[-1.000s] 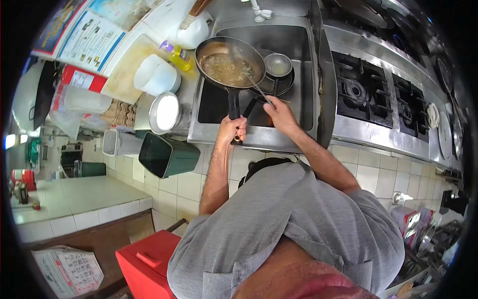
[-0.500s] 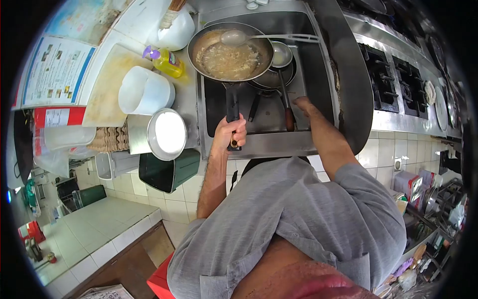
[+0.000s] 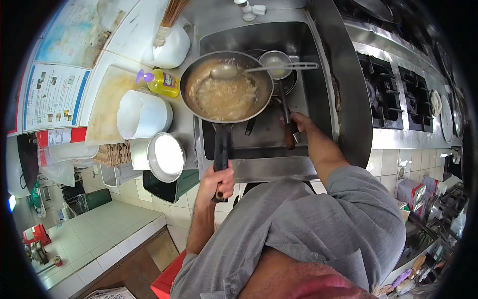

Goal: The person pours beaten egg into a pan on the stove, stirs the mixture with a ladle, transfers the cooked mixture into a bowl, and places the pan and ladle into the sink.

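Observation:
A frying pan [image 3: 192, 102] with brownish liquid and pale bits in it is held over the sink [image 3: 307, 47]. My left hand [image 3: 217, 182] is closed around its black handle. A metal spoon [image 3: 225, 73] lies in the pan, its slotted handle reaching over the right rim. Below and to the right, a round metal ladle [image 3: 275, 60] rests on a dark pan in the sink. My right hand [image 3: 303, 123] is beside the ladle's wood-ended handle, fingertips at or near it; its fingers are mostly hidden. A small metal piece shows just below that hand.
Left of the sink stand a yellow soap bottle [image 3: 164, 83], a white tub [image 3: 144, 114] and a metal bowl [image 3: 167, 157]. A white container with a brush [image 3: 172, 47] is behind them. A gas stove [image 3: 393, 89] stands at the right. A tap [image 3: 249, 10] is at the back.
The view has tilted, so the sink appears lower. My left hand has drawn the frying pan slightly closer to my body. My right hand has moved closer to the ladle's handle.

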A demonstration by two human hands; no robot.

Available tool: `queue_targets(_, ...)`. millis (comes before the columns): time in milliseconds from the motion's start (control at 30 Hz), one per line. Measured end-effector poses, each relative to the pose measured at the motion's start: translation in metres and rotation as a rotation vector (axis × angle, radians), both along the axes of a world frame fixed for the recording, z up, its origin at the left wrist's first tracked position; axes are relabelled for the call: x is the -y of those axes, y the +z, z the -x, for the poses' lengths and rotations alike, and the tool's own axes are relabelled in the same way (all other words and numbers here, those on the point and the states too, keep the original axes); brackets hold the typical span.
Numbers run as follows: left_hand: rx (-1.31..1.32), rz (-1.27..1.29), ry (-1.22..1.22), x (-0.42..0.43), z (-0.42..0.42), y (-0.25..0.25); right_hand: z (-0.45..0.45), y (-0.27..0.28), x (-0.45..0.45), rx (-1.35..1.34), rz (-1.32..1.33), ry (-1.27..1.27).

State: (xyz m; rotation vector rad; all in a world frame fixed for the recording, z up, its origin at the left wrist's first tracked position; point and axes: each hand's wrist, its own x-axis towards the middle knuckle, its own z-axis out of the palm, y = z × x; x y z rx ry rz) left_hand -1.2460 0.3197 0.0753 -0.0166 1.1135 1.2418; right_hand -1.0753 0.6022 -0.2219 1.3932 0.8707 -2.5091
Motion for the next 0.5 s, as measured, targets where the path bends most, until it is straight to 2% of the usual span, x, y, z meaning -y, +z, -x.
queue_targets(67,0.026,0.018,0.007,0.012,0.002,0.01,-0.001,0.013,-0.006,-0.102,0.014,-0.026)
queue_targets(133,0.052,0.041,0.014,0.022,0.001,0.023,-0.002,0.054,-0.008,0.003,-0.245,-0.036)
queue_targets(200,0.073,0.137,0.04,0.031,-0.003,0.037,-0.004,0.084,-0.009,0.021,-0.32,-0.057)
queue_targets(267,0.102,0.17,0.037,0.042,-0.002,0.046,-0.006,0.089,-0.016,0.04,-0.391,-0.076)
queue_targets(333,0.161,0.231,0.03,0.053,-0.002,0.055,-0.013,0.089,-0.031,-0.362,-0.159,-0.044)
queue_targets(367,0.163,0.235,0.032,0.057,-0.002,0.057,-0.01,0.086,-0.031,-0.36,-0.155,-0.043)
queue_targets(433,0.22,0.27,0.019,0.064,-0.002,0.059,0.001,0.102,-0.027,-0.135,-0.232,-0.024)
queue_targets(500,0.246,0.27,0.004,0.068,-0.002,0.055,0.005,0.102,-0.021,-0.105,-0.394,0.023)
